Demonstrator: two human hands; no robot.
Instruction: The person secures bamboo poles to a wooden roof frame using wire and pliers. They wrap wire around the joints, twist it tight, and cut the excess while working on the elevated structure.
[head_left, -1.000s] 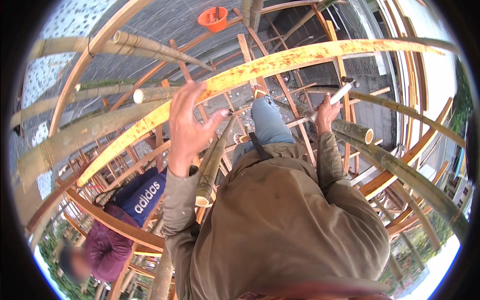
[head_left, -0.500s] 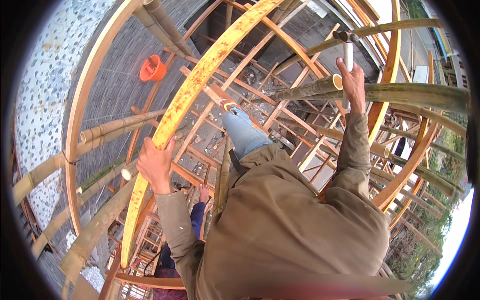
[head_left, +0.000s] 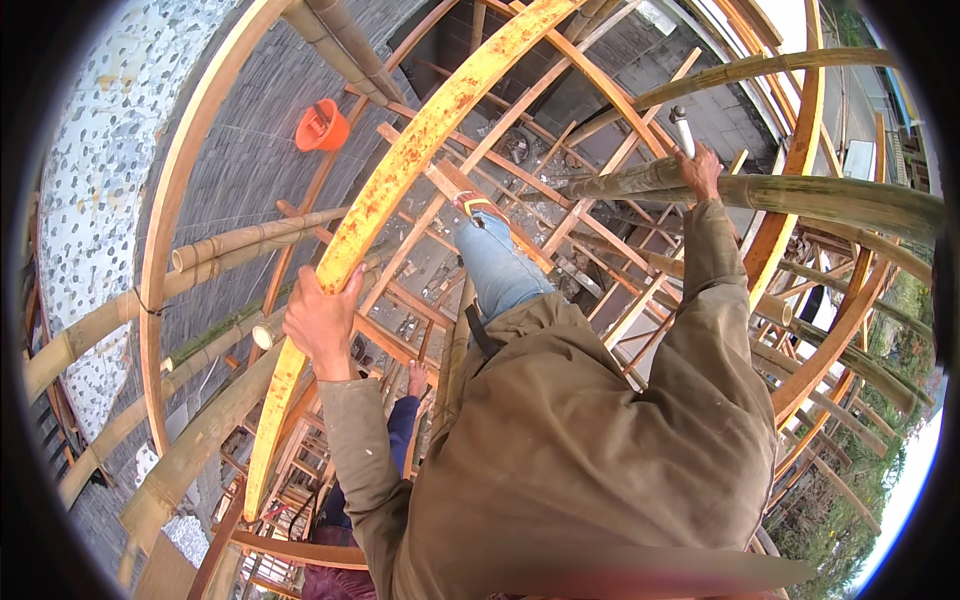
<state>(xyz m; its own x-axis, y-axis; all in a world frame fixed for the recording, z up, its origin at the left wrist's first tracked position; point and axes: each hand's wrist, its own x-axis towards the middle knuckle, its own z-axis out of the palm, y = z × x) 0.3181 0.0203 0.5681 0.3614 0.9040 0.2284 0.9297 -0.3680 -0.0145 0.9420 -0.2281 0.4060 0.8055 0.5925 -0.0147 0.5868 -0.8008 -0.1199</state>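
My left hand (head_left: 322, 318) is closed around a long yellow timber beam (head_left: 400, 165) with reddish-brown stains, which crosses in front of me from lower left to the top. My right hand (head_left: 700, 170) grips a hammer (head_left: 684, 132) by its white handle. The hammer's small dark head points away from me, apart from the yellow beam. Around the right wrist area run thick bamboo poles (head_left: 835, 200), one passing close beside the hand.
A lattice of timber strips (head_left: 515, 180) spans below me over rubble-strewn ground. An orange bucket (head_left: 322, 127) shows against grey cladding at the left. Several bamboo poles (head_left: 250, 232) jut in there. Another person's sleeve and hand (head_left: 405, 415) appear below my left arm.
My right hand and the hammer have tipped forward and down, so the hammer's head shows smaller. My left hand keeps its hold on the beam. The whole view has shifted slightly.
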